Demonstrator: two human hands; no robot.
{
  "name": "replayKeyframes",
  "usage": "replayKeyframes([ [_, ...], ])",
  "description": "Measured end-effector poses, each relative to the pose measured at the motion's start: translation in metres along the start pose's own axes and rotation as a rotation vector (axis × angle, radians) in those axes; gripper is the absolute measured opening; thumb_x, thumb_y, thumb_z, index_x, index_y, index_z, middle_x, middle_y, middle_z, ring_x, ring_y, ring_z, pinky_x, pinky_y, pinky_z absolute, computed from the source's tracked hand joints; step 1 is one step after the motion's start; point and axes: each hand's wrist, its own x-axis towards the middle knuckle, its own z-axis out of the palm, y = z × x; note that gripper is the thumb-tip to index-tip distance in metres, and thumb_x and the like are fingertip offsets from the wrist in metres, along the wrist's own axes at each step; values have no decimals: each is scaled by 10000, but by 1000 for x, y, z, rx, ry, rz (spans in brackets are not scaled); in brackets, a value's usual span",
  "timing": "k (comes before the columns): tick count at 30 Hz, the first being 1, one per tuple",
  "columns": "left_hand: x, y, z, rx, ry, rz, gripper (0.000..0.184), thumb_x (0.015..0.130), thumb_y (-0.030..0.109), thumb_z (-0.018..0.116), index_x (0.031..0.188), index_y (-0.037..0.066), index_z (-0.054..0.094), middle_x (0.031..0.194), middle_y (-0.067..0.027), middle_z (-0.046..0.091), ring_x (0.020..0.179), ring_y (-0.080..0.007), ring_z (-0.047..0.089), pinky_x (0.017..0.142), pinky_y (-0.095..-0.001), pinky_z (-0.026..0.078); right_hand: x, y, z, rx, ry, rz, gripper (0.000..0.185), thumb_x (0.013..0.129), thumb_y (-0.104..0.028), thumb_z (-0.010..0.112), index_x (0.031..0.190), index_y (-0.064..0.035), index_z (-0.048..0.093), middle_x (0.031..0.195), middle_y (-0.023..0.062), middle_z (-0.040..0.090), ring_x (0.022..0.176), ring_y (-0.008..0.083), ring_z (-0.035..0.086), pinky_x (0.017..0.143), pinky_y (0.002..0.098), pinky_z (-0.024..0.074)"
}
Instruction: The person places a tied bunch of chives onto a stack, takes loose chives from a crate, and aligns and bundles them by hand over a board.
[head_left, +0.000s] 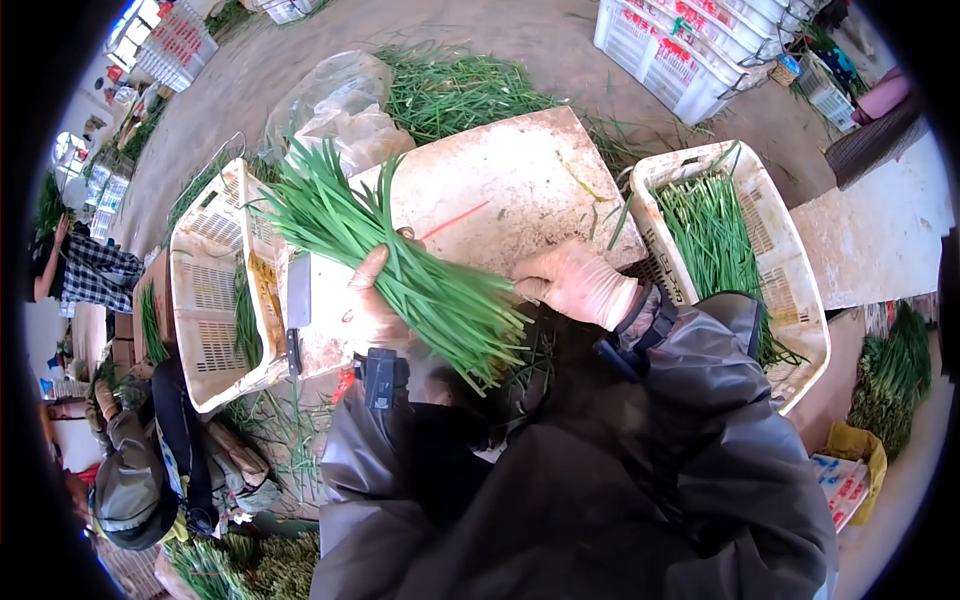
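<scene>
A thick bunch of garlic chives [440,290] lies across my left hand [378,300], whose fingers and thumb are wrapped round its middle. The leaf tips point up and left, the cut ends down and right. My right hand [575,284], in a thin pale glove, is closed in a pinch beside the stem ends; what its fingertips hold, if anything, is hidden. Under and beyond the bunch is a stained white board [510,160] with a red strip [456,219] on it. Left of my left hand lies a knife [298,310] with a black handle.
A crate [644,180] of chives stands at my right, another crate [215,230] at my left. Behind the board are a clear plastic bag [345,105] and a heap of loose chives [460,95]. Stacked white crates [670,60] stand farther back. People sit and stand at the left.
</scene>
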Motion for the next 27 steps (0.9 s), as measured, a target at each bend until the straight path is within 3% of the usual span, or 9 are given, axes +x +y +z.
replayKeyframes([
  [5,-3,0,8,54,26,97,335,884,130,725,1200,55,643,1070,-130,684,975,-287,665,816,-442,614,-3,9,-6,100,71,99,268,917,-293,671,1049,-91,789,965,179,756,950,377,728,856,468,579],
  [9,-3,6,6,51,26,120,339,888,143,730,1196,33,639,1098,-123,684,1002,-298,664,850,-445,609,-7,14,-16,-745,-365,305,207,890,-157,636,988,-94,806,949,134,783,974,337,753,799,487,592],
  [10,-4,7,8,67,57,152,353,887,151,734,1207,33,641,1101,-121,683,1010,-300,664,869,-441,603,-16,27,-1,-796,-417,350,214,886,-154,650,1013,-118,817,1019,102,793,1016,304,755,811,461,593],
  [15,0,21,-2,133,97,240,390,877,163,751,1241,61,655,1149,-119,682,1070,-309,654,977,-423,561,-43,28,41,-626,-920,119,235,875,-204,646,1007,-101,811,1009,133,789,1017,335,754,807,456,596],
  [18,-6,23,0,126,75,202,395,879,158,749,1250,59,653,1153,-115,681,1084,-315,649,984,-431,552,-19,-7,1,-734,-649,224,278,861,-186,678,1090,-89,803,1058,147,782,1038,345,748,858,459,594],
  [20,-7,22,-3,112,70,172,397,879,146,748,1251,49,651,1145,-130,688,1070,-322,658,976,-443,560,1,-2,-16,-638,-396,385,402,890,-287,732,1212,-47,739,1130,198,754,1114,384,715,942,462,570],
  [23,-6,15,-1,111,83,136,411,880,133,741,1267,36,644,1132,-161,703,1051,-339,677,973,-467,569,2,3,-3,191,18,24,627,910,-429,757,1362,-15,626,1253,252,697,1205,411,661,1028,454,527],
  [24,-3,12,-4,96,38,122,422,876,126,740,1274,29,640,1137,-167,707,1059,-345,680,991,-470,561,1,0,8,249,9,-94,812,888,-521,777,1446,8,518,1338,269,648,1283,390,613,1089,436,484],
  [27,1,1,-3,134,48,124,437,877,155,729,1285,28,637,1180,-171,703,1096,-348,671,1031,-489,539,6,-3,40,315,14,-221,580,916,-352,755,1349,3,606,1200,219,720,1168,366,677,1008,430,527],
])
